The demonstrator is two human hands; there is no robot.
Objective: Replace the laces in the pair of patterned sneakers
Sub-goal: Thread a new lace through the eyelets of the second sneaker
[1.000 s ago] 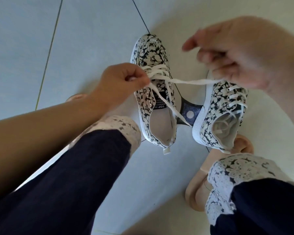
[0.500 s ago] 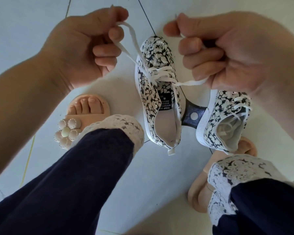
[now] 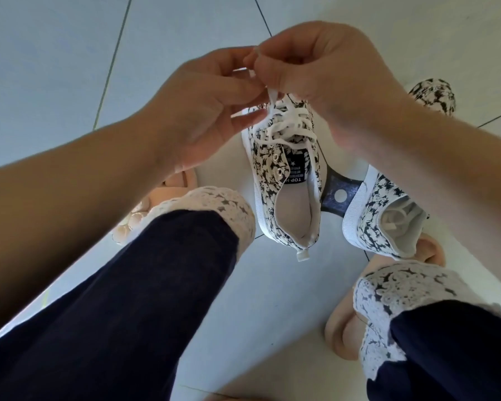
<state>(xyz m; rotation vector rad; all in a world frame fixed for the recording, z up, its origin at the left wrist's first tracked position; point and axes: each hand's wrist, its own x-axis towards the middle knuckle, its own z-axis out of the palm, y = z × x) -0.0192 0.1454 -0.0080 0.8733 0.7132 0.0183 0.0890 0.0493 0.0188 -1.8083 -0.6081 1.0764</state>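
Above, white lace (image 3: 273, 96) pinched by curled fingers of left hand (image 3: 203, 111) and right hand (image 3: 324, 76), half-laced sneaker (image 3: 284, 180) below, second sneaker (image 3: 379, 215) set to the right.

A pale tiled floor (image 3: 55, 68) fills the view, crossed by thin dark grout lines. Two legs in dark navy trousers reach into the picture from the bottom edge: the left trouser leg (image 3: 113, 299) ends in a white lace cuff (image 3: 214, 204), and the right trouser leg (image 3: 451, 351) in a matching lace cuff (image 3: 394, 287). Each foot wears a soft pink sandal. The left sandal (image 3: 182, 180) carries a pale flower ornament (image 3: 128, 227); the right sandal (image 3: 339, 334) is partly hidden under its cuff. A small dark plate (image 3: 334, 185) with a round white spot lies flat on the floor ahead of the feet.
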